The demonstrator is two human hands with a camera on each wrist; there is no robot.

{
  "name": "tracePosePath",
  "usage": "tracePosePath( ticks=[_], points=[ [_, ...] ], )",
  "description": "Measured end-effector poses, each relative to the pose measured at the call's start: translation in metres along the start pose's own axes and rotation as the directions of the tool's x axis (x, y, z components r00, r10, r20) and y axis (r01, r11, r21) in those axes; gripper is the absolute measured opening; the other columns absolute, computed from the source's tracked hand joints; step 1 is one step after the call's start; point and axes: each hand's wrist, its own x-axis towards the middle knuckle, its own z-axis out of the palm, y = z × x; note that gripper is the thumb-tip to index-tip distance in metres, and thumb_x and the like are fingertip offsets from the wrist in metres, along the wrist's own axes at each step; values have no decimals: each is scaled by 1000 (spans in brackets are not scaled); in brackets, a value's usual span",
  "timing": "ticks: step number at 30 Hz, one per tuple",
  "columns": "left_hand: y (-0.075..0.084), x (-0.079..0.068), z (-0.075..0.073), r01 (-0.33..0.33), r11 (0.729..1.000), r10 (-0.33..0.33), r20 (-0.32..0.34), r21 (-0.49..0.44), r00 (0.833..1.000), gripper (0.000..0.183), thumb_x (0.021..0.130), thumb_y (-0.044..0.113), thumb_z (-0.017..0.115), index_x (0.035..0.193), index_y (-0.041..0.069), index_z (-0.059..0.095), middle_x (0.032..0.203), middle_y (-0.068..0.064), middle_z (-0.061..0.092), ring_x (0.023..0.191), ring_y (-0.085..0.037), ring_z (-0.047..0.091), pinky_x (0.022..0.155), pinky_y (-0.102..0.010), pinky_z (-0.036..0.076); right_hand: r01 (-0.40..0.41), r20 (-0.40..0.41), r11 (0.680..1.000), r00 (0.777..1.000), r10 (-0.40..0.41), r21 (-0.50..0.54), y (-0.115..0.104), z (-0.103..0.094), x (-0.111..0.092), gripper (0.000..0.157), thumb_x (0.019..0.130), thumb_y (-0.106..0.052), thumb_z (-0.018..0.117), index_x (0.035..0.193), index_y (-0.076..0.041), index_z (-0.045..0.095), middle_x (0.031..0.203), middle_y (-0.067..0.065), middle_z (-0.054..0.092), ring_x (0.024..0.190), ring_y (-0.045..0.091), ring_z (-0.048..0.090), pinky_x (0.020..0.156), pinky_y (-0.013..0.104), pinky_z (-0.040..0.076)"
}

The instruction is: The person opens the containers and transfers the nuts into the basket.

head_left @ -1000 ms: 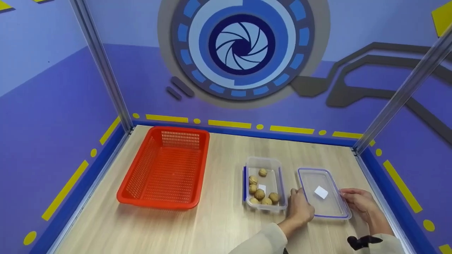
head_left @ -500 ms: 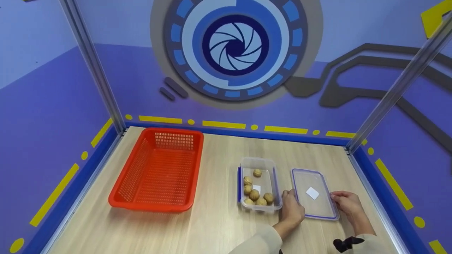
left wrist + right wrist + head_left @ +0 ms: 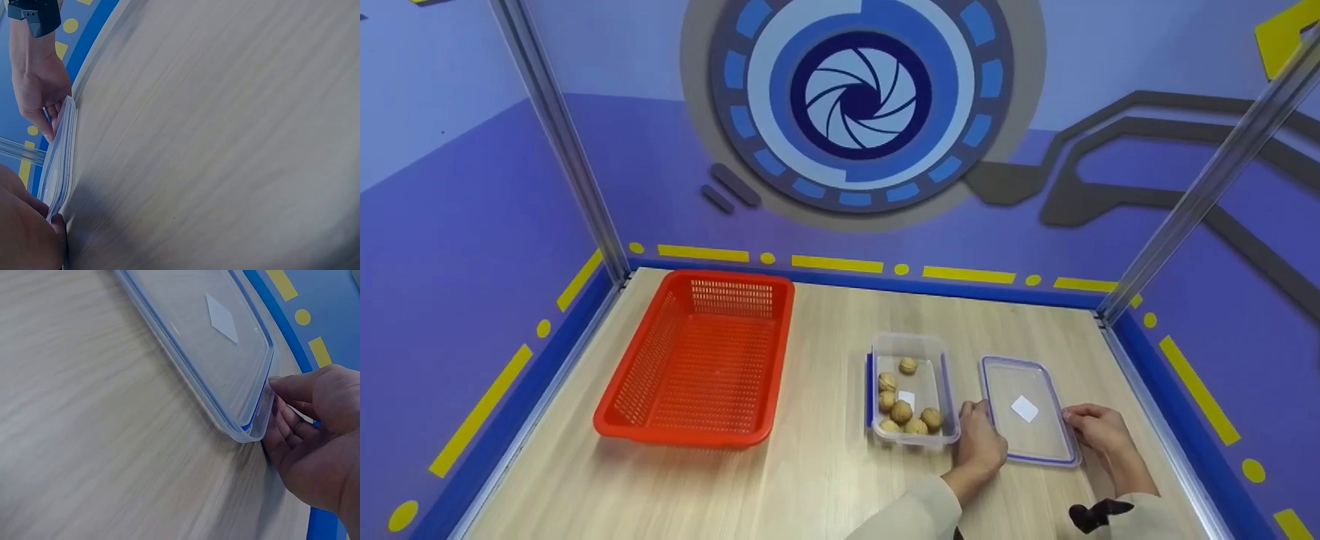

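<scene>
Head view, lid (image 3: 1027, 433), between left grip (image 3: 981, 441) and right grip (image 3: 1102, 430)

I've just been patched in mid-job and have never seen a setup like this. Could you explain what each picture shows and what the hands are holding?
There is no machine here, just a person's two bare hands. The wide picture comes from a camera worn on the head, looking forward and down. The other two come from cameras on the left and right wrists.

On the pale wood-grain table stand a red, rectangular plastic basket and a clear, rectangular plastic box holding several round, brown walnuts.

The left hand and right hand grip opposite edges of a clear, rectangular plastic lid with a blue seal. A white, square label shows near its middle.
</scene>
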Motion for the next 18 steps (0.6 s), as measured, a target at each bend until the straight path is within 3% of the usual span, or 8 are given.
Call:
tracePosePath(
  ticks=[11, 18],
  points=[
    [-2, 1, 1, 8, 999, -8, -2, 32, 1000, 44, 72, -11, 77, 114, 1, 76, 100, 0, 59, 99, -14, 62, 95, -24, 53, -13, 19, 1000, 1000, 13, -16, 2, -2, 0, 20, 105, -6, 61, 119, 9, 66, 111, 11, 66, 95, 16, 60, 74, 20, 54],
    [0, 1, -2, -26, 998, 26, 4, 59, 1000, 44, 70, -10, 79, 113, 2, 76, 100, 1, 58, 99, -14, 61, 94, -24, 53, -4, 10, 1000, 1000, 4, 2, 0, -1, 0, 18, 105, -6, 62, 115, 8, 67, 108, 9, 66, 93, 15, 61, 74, 20, 55]
  ],
)
